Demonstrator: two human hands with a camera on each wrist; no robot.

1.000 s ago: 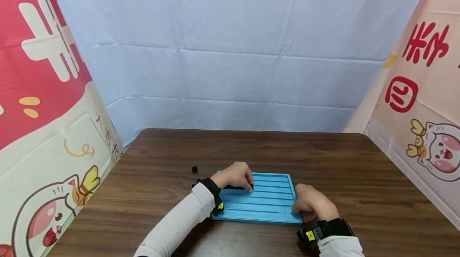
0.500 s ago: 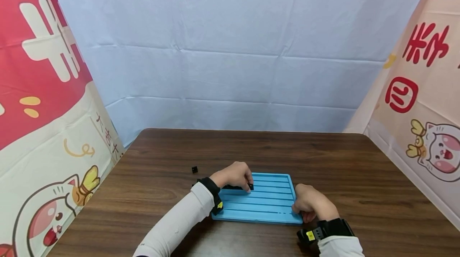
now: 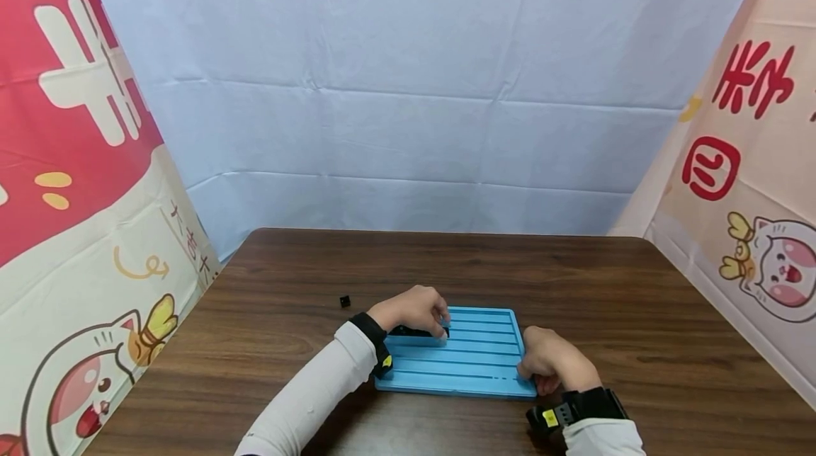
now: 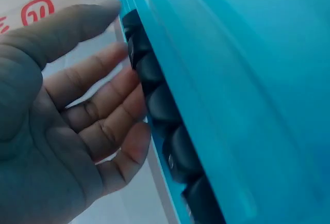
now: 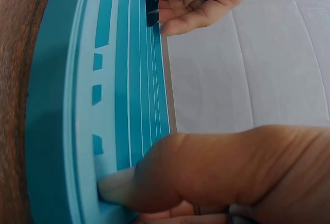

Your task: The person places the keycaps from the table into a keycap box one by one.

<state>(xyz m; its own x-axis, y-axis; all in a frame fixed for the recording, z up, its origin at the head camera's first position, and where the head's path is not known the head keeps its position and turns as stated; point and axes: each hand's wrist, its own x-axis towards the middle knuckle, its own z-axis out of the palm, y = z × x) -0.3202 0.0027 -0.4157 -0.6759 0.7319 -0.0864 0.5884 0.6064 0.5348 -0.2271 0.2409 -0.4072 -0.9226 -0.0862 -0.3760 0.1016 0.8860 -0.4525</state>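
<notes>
A light-blue ridged tray [image 3: 459, 367] lies on the table with a row of black keycaps [image 4: 162, 108] along one of its far grooves. My left hand [image 3: 417, 311] hovers at the right end of that row. In the left wrist view its thumb stands away from the keycaps, while the loosely bent fingers [image 4: 105, 102] touch or almost touch the row's side. My right hand [image 3: 557, 359] grips the tray's near right corner; its thumb [image 5: 139, 182] presses on top and the other fingers are partly hidden below the rim.
One loose black keycap [image 3: 345, 301] sits on the brown wooden table [image 3: 287, 286], beyond the tray's far left corner. A pale blue cloth [image 3: 408, 123] hangs behind the table, with printed cloths at both sides.
My left hand has shifted slightly left, and its fingers have spread from the end keycap, so more of the row shows. The right hand and the tray stay in place.
</notes>
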